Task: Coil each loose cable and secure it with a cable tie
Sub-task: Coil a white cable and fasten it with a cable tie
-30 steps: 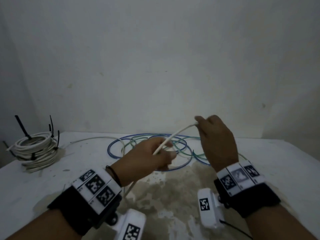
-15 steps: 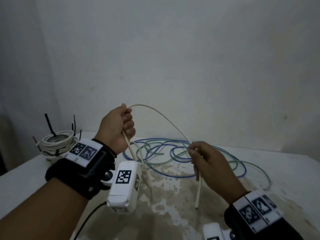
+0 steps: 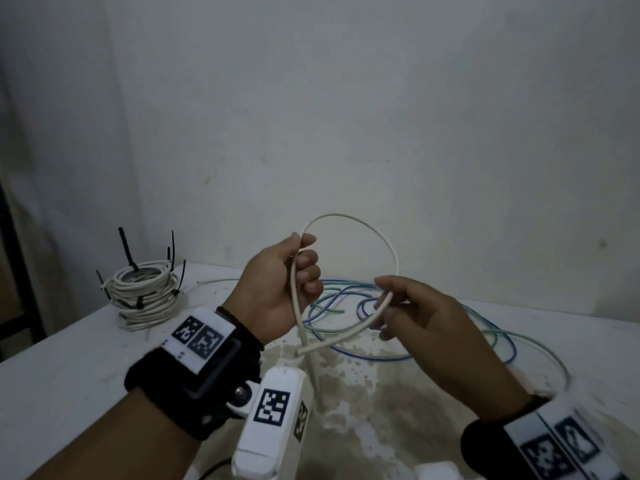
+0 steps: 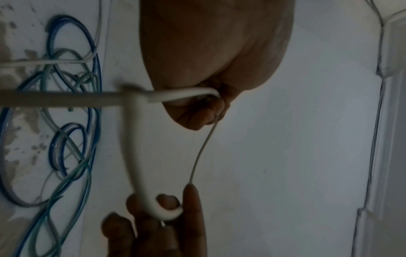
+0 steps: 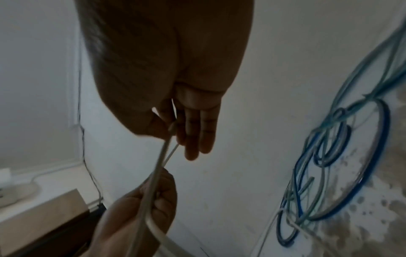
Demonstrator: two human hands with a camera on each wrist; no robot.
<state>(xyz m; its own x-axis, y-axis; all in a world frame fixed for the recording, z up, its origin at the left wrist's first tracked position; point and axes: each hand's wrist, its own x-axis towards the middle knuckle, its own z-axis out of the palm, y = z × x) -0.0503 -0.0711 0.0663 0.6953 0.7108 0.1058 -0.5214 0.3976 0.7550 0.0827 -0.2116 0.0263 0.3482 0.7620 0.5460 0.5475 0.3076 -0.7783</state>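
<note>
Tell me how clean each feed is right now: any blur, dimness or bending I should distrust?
Head view: dim and soft, but the white cable and both hands read clearly; the right hand is slightly smeared. Left wrist view: the near cable stretch is a thick out-of-focus band, and the left hand is dark. Right wrist view: motion blur streaks the cable, and wide-angle distortion bends the wall edges.

Plain wall – stained white table (dim light).

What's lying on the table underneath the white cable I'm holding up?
Under the white cable lie loose blue and green cables on the stained table. The right hand covers part of them.
</note>
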